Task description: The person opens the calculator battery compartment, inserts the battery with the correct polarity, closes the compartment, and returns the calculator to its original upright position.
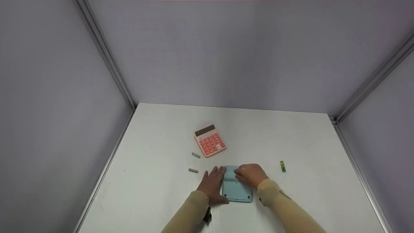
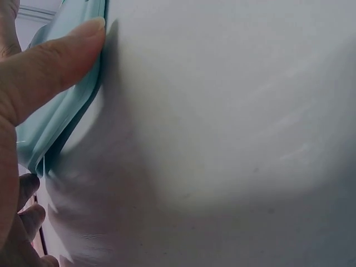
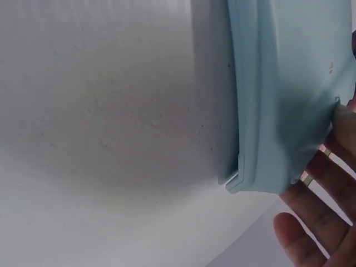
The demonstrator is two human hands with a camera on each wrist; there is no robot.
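A light-blue calculator [image 1: 237, 191] lies back up near the front of the table, with dark feet at its lower corners. My left hand [image 1: 212, 186] braces its left side, fingers extended along the edge; the thumb [image 2: 61, 58] rests on the blue case [image 2: 61, 117]. At the upper right of the case, my right hand [image 1: 251, 174] has its fingers bent over the recessed part. Between those fingers [image 3: 320, 206] show slivers of a battery [image 3: 308, 179], greenish and metallic; the rest of it is hidden.
A pink calculator [image 1: 211, 142] lies face up farther back. To its lower left are two grey batteries, an upper grey battery [image 1: 196, 155] and a lower grey battery [image 1: 193, 170]. A green-and-gold battery [image 1: 283, 166] lies to the right. Grey walls enclose the white table [image 1: 145, 155].
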